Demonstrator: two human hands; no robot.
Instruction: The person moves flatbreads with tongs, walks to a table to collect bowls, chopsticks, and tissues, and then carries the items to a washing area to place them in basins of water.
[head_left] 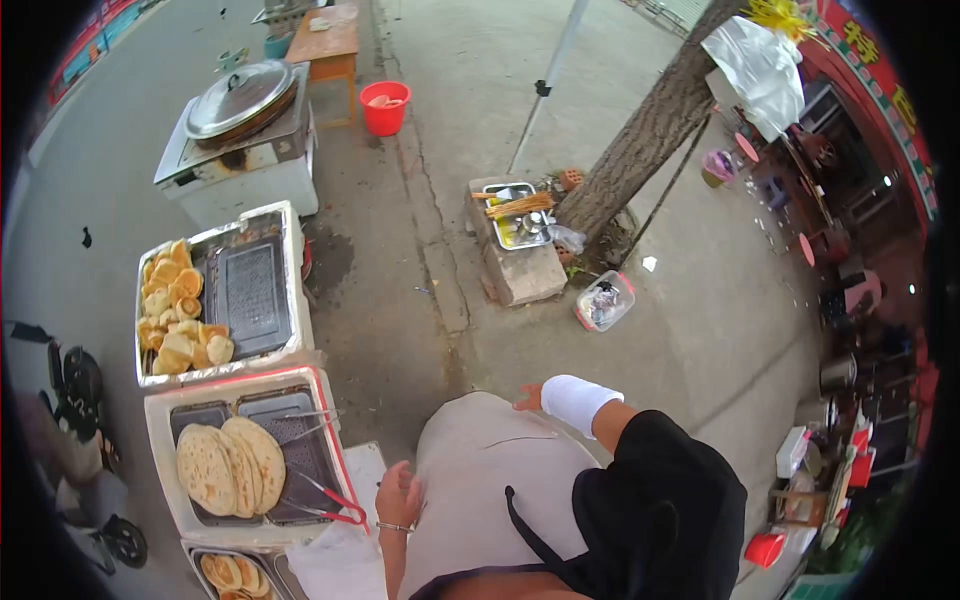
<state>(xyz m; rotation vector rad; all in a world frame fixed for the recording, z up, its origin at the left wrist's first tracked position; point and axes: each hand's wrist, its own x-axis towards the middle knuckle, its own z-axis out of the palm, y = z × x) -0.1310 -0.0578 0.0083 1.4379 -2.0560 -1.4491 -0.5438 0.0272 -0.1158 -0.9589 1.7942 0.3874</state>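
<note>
My left hand (398, 492), with a bracelet at the wrist, hangs beside my light apron (490, 440). Its fingers are loosely bent and hold nothing visible. On the other side, my right hand (528, 398) reaches out past the apron with fingers apart, a white cuff (580, 402) around the wrist. Nearest to my left hand are red-handled tongs (345, 508), lying across a foam box (165, 480). Inside that box, round flatbreads (208, 470) overlap on a dark tray. Metal tongs (308, 428) rest at its right side.
Another foam box (295, 265) holds golden bread pieces (172, 305). Beyond it stands a griddle with a metal lid (240, 98). A red bucket (386, 108) is near a wooden table (325, 45). Skewers (520, 205) lie on a tray by a tree (650, 110). A plastic tub (605, 302) sits on the ground.
</note>
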